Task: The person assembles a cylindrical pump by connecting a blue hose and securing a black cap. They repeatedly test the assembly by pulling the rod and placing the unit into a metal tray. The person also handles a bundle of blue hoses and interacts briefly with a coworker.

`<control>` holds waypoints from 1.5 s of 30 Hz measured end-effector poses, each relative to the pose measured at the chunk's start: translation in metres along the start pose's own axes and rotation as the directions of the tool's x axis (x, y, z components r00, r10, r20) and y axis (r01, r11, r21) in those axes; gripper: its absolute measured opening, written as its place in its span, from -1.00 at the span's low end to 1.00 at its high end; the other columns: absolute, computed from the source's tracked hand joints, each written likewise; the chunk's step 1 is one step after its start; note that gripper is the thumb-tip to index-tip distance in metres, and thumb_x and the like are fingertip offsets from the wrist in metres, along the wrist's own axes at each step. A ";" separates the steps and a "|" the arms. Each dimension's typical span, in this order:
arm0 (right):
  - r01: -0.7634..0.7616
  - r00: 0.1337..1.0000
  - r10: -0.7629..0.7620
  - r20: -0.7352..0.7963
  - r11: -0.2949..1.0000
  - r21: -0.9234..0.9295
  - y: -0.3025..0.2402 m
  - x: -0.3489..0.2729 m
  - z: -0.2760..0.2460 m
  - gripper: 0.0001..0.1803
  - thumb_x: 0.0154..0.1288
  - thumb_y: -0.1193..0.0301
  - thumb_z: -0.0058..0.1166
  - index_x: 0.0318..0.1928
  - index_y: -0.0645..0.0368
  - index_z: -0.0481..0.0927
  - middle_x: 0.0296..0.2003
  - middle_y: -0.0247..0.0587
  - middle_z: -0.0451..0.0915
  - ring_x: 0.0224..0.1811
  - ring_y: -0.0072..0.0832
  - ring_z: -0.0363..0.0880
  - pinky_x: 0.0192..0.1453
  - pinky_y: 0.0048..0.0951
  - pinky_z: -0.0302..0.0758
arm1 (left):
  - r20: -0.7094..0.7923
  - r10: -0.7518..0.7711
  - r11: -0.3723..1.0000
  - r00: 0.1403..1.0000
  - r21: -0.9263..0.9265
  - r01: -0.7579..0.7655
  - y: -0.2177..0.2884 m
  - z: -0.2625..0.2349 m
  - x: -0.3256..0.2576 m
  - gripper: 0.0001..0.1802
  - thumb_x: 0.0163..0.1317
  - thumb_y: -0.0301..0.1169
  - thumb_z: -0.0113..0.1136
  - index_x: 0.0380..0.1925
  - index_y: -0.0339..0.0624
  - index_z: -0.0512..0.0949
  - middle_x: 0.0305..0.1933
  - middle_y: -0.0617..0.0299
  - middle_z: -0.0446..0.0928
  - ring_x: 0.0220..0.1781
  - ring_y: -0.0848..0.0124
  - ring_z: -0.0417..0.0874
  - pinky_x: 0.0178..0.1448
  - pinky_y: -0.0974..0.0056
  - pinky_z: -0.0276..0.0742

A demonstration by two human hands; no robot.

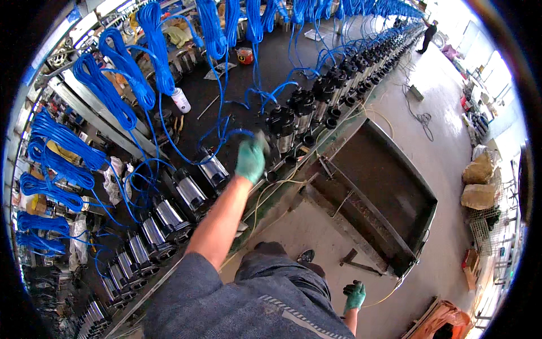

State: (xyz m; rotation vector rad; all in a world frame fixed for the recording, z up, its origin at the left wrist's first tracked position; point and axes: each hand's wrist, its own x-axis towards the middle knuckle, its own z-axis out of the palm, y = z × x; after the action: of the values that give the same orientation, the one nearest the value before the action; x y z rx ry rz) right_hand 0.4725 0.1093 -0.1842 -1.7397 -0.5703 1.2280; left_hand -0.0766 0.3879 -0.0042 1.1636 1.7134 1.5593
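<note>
Head: dark bench [276,69], grey floor [446,148]

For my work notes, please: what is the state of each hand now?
Left hand: blurred; its grip cannot be told.
Right hand: loosely open, nothing visible in it.

no words or numbers can be read. the white bottle [180,100] on the dark desk [275,63] carries small marks, and the red container [244,55] has a label, both too blurred to make out.
</note>
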 end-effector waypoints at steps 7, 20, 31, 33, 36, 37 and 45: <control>0.250 0.933 -0.197 0.302 0.957 -0.149 -0.142 0.024 0.064 -0.69 0.57 0.22 -0.03 0.01 0.21 0.58 -0.29 -0.23 0.68 -0.34 -0.50 0.65 -0.36 -0.45 0.54 | 0.048 0.169 0.965 0.985 -0.211 -0.155 0.110 0.070 -0.118 -0.46 0.57 0.01 -0.06 -0.42 -0.22 0.48 -0.47 0.23 0.49 -0.35 0.37 0.52 -0.08 0.17 0.47; 0.232 0.922 -0.146 0.359 0.950 -0.209 -0.190 0.069 0.049 -0.54 0.34 0.61 -0.14 0.23 0.18 0.52 -0.21 -0.25 0.65 -0.40 -0.55 0.58 -0.43 -0.54 0.53 | 0.297 -0.180 0.896 0.938 -0.344 0.280 0.083 0.206 -0.171 -0.53 0.57 -0.03 -0.02 -0.34 -0.20 0.56 -0.34 0.22 0.55 -0.28 0.37 0.53 -0.05 0.23 0.46; 0.361 0.923 -0.314 0.222 0.509 -0.781 -0.243 0.100 0.082 -0.59 0.19 0.40 0.16 0.07 0.18 0.67 -0.12 0.06 0.65 -0.07 -0.06 0.66 0.09 -0.20 0.57 | 0.344 -0.473 0.865 0.811 0.355 0.354 -0.069 0.242 -0.118 -0.36 0.51 0.10 -0.01 -0.24 -0.35 0.67 -0.40 -0.11 0.62 -0.39 0.07 0.51 -0.15 0.02 0.46; 0.353 0.919 -0.321 0.227 0.416 -0.838 -0.249 0.102 0.103 -0.59 0.21 0.39 0.14 0.09 0.15 0.66 -0.10 0.08 0.63 -0.06 -0.03 0.66 0.10 -0.17 0.57 | 0.371 -0.560 0.761 0.741 0.583 0.284 -0.085 0.239 -0.097 -0.32 0.49 0.12 -0.04 -0.22 -0.38 0.68 -0.28 -0.25 0.65 -0.22 -0.13 0.62 -0.06 -0.07 0.47; 0.225 0.967 -0.221 0.129 0.492 -0.841 -0.248 0.112 0.118 -0.60 0.32 0.19 0.12 0.12 -0.01 0.64 0.05 0.11 0.57 0.05 0.08 0.63 0.12 -0.04 0.59 | 0.470 -0.569 0.726 0.675 0.673 0.143 -0.114 0.237 -0.076 -0.29 0.46 0.16 -0.09 -0.19 -0.36 0.69 -0.11 -0.35 0.63 0.07 -0.25 0.62 0.10 -0.14 0.47; 0.211 0.962 -0.253 0.099 0.463 -0.861 -0.247 0.114 0.113 -0.60 0.32 0.17 0.11 0.13 -0.02 0.63 0.06 0.11 0.56 0.05 0.08 0.63 0.12 -0.03 0.60 | 0.505 -0.577 0.735 0.642 0.664 0.138 -0.111 0.238 -0.072 -0.32 0.46 0.13 -0.09 -0.16 -0.34 0.69 -0.08 -0.32 0.63 0.10 -0.22 0.61 0.15 -0.11 0.48; 0.142 0.978 -0.199 0.060 0.425 -0.894 -0.273 0.096 0.112 -0.69 0.19 0.40 0.09 -0.04 0.07 0.68 -0.03 0.05 0.67 -0.01 -0.03 0.70 0.02 -0.04 0.67 | 0.847 -0.245 0.968 0.471 0.241 0.070 -0.033 0.248 -0.103 -0.44 0.44 -0.30 0.18 0.30 -0.46 0.39 0.27 -0.07 0.52 0.26 0.18 0.53 0.38 0.16 0.39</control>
State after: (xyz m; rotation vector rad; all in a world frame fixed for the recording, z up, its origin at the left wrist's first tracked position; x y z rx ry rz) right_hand 0.4433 0.3618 -0.0065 -2.4782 -1.5536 0.7019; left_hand 0.1745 0.4250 -0.0973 1.4704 1.1635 0.4586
